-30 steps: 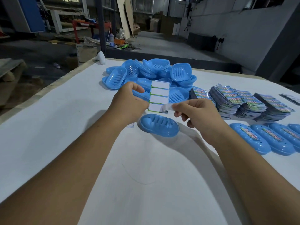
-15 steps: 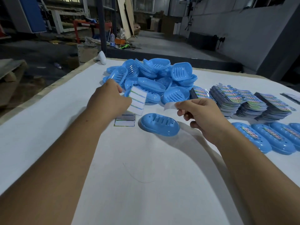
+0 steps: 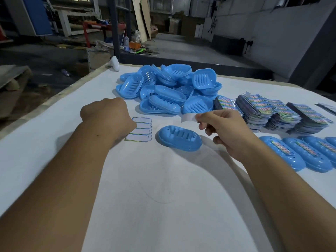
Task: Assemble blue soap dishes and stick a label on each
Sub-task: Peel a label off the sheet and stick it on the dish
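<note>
White cloth covers the table (image 3: 163,206); loose dishes are heaped toward its far edge. One assembled soap dish (image 3: 179,138) lies between the hands, long axis left-right. The nearer right hand (image 3: 225,131) pinches a peeled label (image 3: 188,117); the left hand (image 3: 107,117) rests on the label sheet (image 3: 142,129).

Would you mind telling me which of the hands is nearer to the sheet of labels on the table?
Left. The left hand rests on the sheet of labels, covering its left edge. The right hand is farther right, beyond the soap dish, pinching a peeled label.
</note>
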The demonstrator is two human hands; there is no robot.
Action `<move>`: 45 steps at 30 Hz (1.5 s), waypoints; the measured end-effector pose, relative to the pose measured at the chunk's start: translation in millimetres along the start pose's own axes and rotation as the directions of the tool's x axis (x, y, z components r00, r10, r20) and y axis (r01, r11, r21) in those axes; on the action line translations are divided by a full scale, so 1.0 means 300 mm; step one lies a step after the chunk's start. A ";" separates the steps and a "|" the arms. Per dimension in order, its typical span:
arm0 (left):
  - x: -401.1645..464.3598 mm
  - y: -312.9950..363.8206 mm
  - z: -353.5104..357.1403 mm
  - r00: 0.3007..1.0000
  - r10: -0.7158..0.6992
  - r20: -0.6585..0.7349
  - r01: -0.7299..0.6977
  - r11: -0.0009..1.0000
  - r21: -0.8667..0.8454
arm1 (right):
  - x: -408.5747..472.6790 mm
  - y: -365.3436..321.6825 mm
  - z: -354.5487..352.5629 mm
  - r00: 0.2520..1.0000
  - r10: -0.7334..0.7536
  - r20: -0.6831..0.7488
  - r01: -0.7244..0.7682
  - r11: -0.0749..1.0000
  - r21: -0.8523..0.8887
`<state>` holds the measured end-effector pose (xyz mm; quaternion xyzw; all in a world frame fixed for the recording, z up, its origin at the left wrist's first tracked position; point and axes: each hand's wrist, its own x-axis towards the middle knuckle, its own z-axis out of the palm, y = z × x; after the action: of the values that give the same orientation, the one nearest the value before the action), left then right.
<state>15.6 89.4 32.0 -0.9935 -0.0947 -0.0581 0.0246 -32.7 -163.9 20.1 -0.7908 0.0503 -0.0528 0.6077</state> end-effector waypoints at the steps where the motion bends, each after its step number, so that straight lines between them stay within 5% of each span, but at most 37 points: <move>1: -0.003 0.000 -0.003 1.000 0.000 -0.018 0.000 1.000 -0.018 | -0.001 0.000 0.002 1.000 -0.006 -0.005 0.006 1.000 -0.006; 4: -0.011 0.024 -0.020 0.998 0.046 -0.051 -0.060 0.943 -0.326 | -0.003 0.002 0.014 0.999 -0.045 -0.030 0.044 0.998 -0.033; 8: -0.058 0.122 -0.032 0.968 0.242 -0.072 -0.205 0.589 -0.782 | -0.002 0.006 0.034 0.988 -0.128 -0.091 0.117 0.987 -0.109; 16: -0.108 0.190 -0.004 0.919 0.395 -0.009 -0.166 0.367 -0.915 | -0.012 0.004 0.043 0.968 -0.227 -0.110 0.213 0.969 -0.124; 33: -0.114 0.190 -0.009 0.939 0.343 -0.009 -0.137 0.353 -0.925 | -0.014 0.010 0.033 0.961 -0.265 0.074 0.271 0.959 -0.081; 39: -0.093 0.193 -0.002 0.965 0.261 -0.022 -0.121 0.370 -0.921 | 0.011 0.021 0.023 0.975 -0.187 -0.122 0.164 0.970 -0.177; 45: -0.089 0.194 0.009 0.965 0.262 -0.030 -0.129 0.370 -0.920 | 0.014 0.024 0.022 0.981 -0.152 -0.123 0.129 0.975 -0.180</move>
<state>1.1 27.6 24.0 -0.8482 0.0700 -0.0368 -0.5237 -27.5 -160.1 11.6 -0.8363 0.0396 -0.1449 0.5273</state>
